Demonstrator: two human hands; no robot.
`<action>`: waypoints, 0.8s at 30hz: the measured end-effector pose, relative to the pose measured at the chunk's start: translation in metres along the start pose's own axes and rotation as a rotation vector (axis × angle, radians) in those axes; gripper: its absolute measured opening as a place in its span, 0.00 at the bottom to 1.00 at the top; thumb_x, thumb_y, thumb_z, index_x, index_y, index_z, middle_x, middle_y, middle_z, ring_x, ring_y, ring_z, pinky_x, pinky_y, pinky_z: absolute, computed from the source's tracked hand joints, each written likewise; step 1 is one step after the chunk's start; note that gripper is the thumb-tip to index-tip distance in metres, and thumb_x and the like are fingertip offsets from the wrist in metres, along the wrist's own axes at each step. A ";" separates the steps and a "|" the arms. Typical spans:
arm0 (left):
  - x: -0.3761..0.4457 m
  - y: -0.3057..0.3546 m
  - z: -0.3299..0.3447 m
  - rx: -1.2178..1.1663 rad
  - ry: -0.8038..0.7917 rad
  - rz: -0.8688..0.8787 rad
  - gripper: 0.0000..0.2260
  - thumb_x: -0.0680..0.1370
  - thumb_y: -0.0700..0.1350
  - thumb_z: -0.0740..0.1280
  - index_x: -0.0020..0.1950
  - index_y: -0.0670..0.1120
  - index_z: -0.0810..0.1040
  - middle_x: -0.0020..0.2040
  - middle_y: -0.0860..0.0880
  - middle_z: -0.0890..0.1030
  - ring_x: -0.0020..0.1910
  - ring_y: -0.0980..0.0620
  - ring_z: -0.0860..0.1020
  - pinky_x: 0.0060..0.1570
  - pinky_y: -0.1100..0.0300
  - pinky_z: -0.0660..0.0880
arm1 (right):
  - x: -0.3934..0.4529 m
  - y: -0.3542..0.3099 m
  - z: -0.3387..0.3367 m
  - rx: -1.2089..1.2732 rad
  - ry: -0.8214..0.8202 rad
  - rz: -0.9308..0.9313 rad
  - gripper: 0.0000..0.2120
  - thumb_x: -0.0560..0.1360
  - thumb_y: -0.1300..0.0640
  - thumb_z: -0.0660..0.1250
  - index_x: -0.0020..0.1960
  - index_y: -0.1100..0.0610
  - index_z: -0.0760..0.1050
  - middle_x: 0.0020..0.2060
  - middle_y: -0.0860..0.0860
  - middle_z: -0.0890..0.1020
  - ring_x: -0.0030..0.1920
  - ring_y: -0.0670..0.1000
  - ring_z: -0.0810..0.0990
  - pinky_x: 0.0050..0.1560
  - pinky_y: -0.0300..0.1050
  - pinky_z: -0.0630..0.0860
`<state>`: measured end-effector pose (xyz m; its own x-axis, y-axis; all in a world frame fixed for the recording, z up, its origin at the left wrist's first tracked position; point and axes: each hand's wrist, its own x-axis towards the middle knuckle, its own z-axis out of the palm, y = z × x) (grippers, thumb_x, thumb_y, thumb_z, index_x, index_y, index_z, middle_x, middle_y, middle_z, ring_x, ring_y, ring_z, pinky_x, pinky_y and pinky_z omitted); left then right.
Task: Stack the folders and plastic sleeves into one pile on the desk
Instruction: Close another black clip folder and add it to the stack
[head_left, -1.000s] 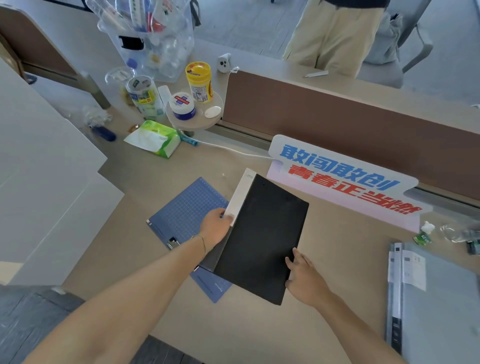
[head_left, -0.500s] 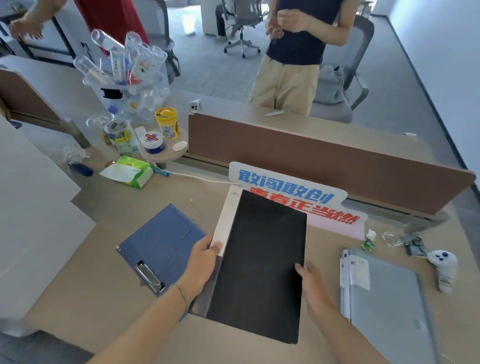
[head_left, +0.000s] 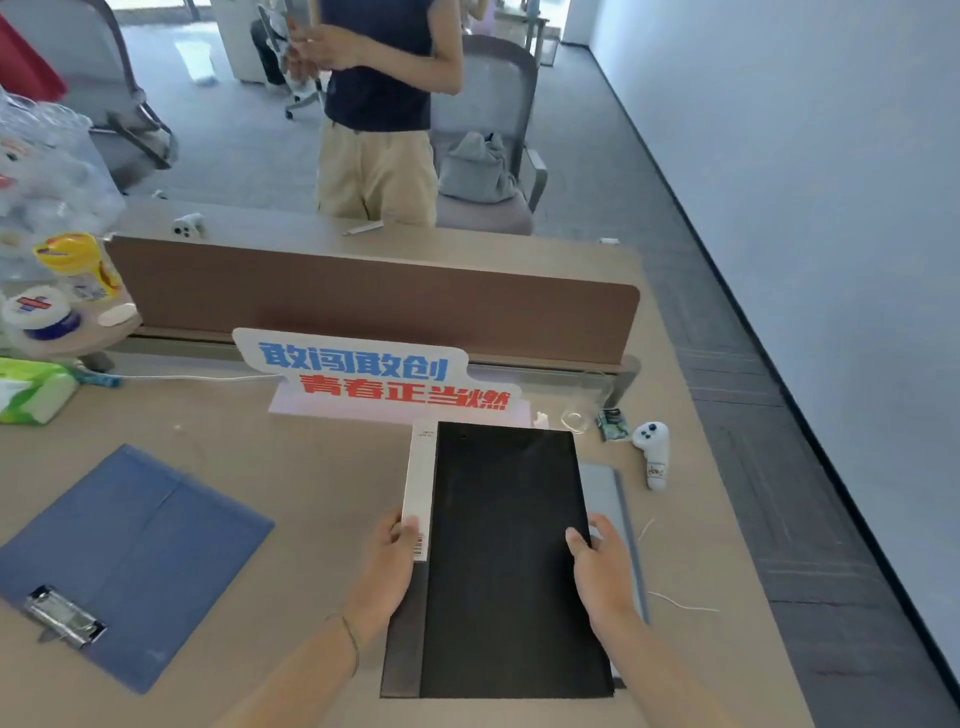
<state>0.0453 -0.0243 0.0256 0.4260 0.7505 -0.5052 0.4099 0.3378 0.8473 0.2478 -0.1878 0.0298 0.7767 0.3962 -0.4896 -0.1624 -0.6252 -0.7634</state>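
Since the earlier frames the black folder (head_left: 511, 561) has travelled rightward across the bench (head_left: 322, 478), away from the blue clipboard (head_left: 130, 551), and now sits squarely over the grey plastic sleeves (head_left: 605, 499), with only a strip of grey showing along its right edge.

From the head view, the only one given, the left hand (head_left: 392, 558) is closed on the folder's left side beside the white spine label (head_left: 420, 488), thumb over the barcode end. The right hand (head_left: 600, 564) grips the opposite long edge, thumb on top, fingers tucked beneath. Holding both long edges this way keeps the folder flat and lets the person square it to the sleeves below. Whether it is already resting on them or held just above, I cannot tell.

The clipboard lies alone at the left, well apart from this pile, its metal clip (head_left: 65, 616) toward the near edge. By my reading it is likely the next thing to bring over. A white controller (head_left: 653, 452) lies just right of the sleeves, and a slogan sign (head_left: 374, 376) stands against the brown divider (head_left: 363, 299) behind them.
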 end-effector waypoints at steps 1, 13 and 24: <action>0.000 -0.002 0.014 0.026 -0.017 -0.004 0.12 0.85 0.46 0.57 0.62 0.49 0.79 0.56 0.50 0.85 0.57 0.49 0.82 0.63 0.48 0.76 | 0.006 0.010 -0.012 -0.005 0.012 0.006 0.12 0.78 0.49 0.64 0.62 0.42 0.73 0.55 0.46 0.83 0.58 0.51 0.82 0.62 0.58 0.78; 0.002 -0.002 0.123 0.271 0.022 -0.044 0.10 0.77 0.36 0.64 0.38 0.46 0.80 0.26 0.57 0.78 0.26 0.56 0.72 0.30 0.64 0.68 | 0.049 0.052 -0.081 -0.119 -0.047 0.074 0.31 0.76 0.70 0.56 0.78 0.54 0.62 0.66 0.55 0.74 0.65 0.58 0.73 0.68 0.53 0.71; 0.019 -0.010 0.162 0.429 0.110 -0.019 0.15 0.80 0.41 0.59 0.64 0.47 0.75 0.55 0.44 0.77 0.48 0.49 0.74 0.43 0.56 0.68 | 0.075 0.081 -0.076 -0.162 -0.018 0.055 0.30 0.75 0.67 0.59 0.77 0.56 0.63 0.68 0.49 0.72 0.67 0.53 0.71 0.69 0.50 0.70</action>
<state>0.1803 -0.1058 -0.0187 0.3359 0.8104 -0.4801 0.7247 0.1031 0.6813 0.3392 -0.2601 -0.0367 0.7581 0.3695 -0.5374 -0.1028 -0.7460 -0.6579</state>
